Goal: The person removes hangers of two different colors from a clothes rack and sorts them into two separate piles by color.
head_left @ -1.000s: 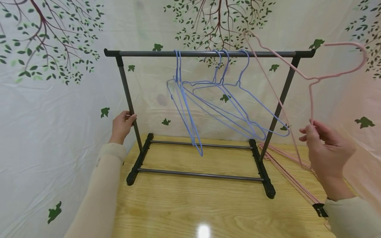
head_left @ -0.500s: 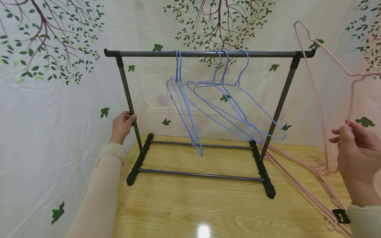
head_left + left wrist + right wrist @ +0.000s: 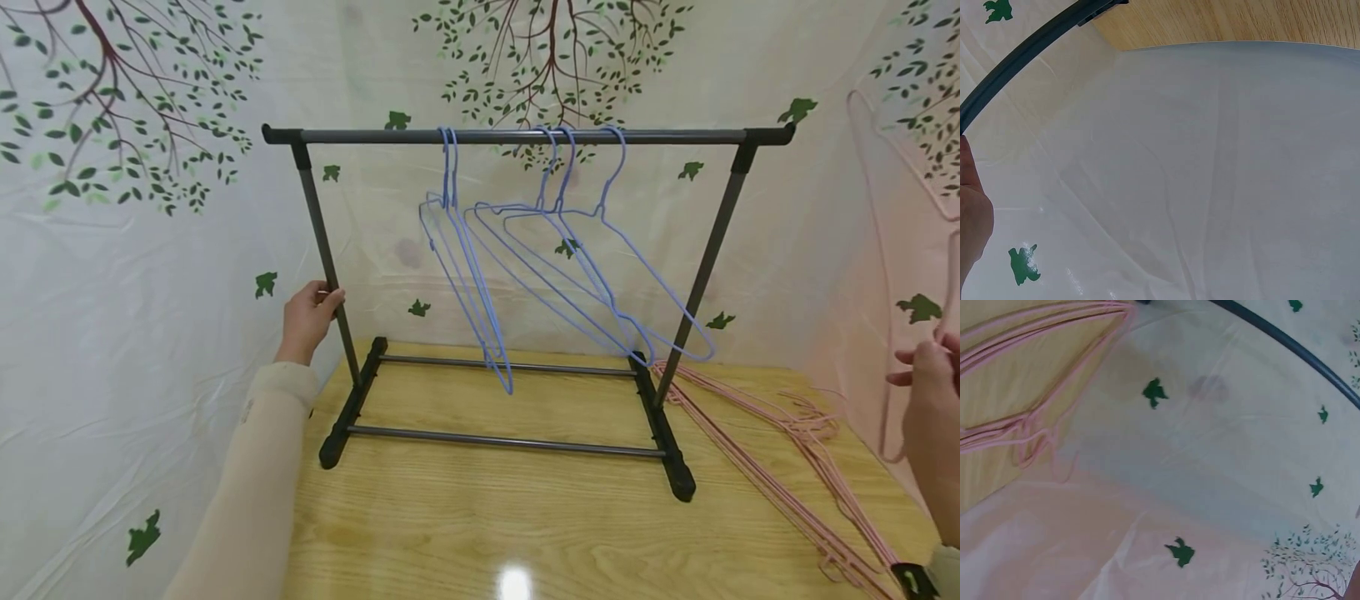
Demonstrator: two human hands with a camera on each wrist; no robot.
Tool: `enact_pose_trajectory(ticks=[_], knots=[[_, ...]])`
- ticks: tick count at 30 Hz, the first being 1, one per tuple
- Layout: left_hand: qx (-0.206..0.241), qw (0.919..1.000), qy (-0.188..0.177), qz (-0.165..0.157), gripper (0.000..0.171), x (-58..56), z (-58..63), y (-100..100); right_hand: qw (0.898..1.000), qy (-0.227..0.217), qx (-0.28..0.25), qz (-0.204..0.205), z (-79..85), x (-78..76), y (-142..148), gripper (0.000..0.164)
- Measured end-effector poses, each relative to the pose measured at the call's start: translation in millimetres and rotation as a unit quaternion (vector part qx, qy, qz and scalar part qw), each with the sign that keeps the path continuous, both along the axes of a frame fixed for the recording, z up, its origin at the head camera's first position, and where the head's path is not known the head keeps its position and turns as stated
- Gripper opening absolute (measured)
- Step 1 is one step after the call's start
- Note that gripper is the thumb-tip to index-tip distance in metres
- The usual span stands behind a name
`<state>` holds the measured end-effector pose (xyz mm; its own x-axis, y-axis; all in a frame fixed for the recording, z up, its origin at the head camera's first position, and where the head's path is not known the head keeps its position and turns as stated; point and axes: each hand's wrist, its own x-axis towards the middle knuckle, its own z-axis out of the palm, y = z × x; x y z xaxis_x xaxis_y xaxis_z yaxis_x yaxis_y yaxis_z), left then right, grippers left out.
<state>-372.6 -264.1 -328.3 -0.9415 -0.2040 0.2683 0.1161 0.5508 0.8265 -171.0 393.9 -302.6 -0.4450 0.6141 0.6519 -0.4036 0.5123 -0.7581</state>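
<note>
My left hand (image 3: 309, 318) grips the left post (image 3: 320, 225) of a black metal clothes rack. In the left wrist view, part of that hand (image 3: 972, 219) shows against the dark post (image 3: 1022, 55). Several blue wire hangers (image 3: 602, 211) hang from the rack's top bar (image 3: 502, 136), in a left bunch and a right bunch. At the right edge of the head view, my right hand (image 3: 932, 425) pinches a pink wire hanger (image 3: 952, 279) by its long straight bar; its hook is out of frame. The right wrist view shows neither the held hanger nor the grip.
A pile of pink hangers (image 3: 810, 429) lies on the wooden table (image 3: 480, 525), right of the rack's right foot (image 3: 663, 450). Behind stands a pale cloth backdrop (image 3: 150, 333) printed with leaves and birds. A black wrist strap (image 3: 911, 579) sits at my right cuff.
My right hand has moved right and slightly down, carrying the pink hanger away from the rack, partly out of view. The blue hangers have swung slightly. My left hand stays on the post.
</note>
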Motion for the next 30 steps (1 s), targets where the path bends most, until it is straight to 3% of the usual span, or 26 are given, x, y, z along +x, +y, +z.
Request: enact_pose_trajectory(ticks=[8, 14, 19, 24, 30], knots=[[0.003, 1.0000, -0.002, -0.001, 0.046, -0.2, -0.7, -1.3, 0.999, -0.032, 0.019, 0.023, -41.3, 6.9, 22.5, 0.030], [0.009, 1.0000, 0.001, -0.003, 0.045, -1.0, 0.1, 0.3, 0.990, -0.131, -0.008, 0.054, -78.6, 15.6, 34.4, 0.034], [0.007, 1.0000, 0.005, 0.000, 0.043, -0.9, 0.4, 0.7, 0.963, -0.248, 0.074, 0.072, -107.5, 26.6, 43.3, 0.021], [0.002, 1.0000, 0.005, 0.003, 0.043, -1.1, -0.6, -0.6, 0.943, -0.297, 0.115, 0.098, -125.1, 30.8, 45.6, 0.009], [0.001, 1.0000, 0.005, 0.002, 0.044, 1.4, -0.2, 0.3, 0.912, -0.363, 0.144, 0.121, -137.4, 32.1, 45.0, 0.033]])
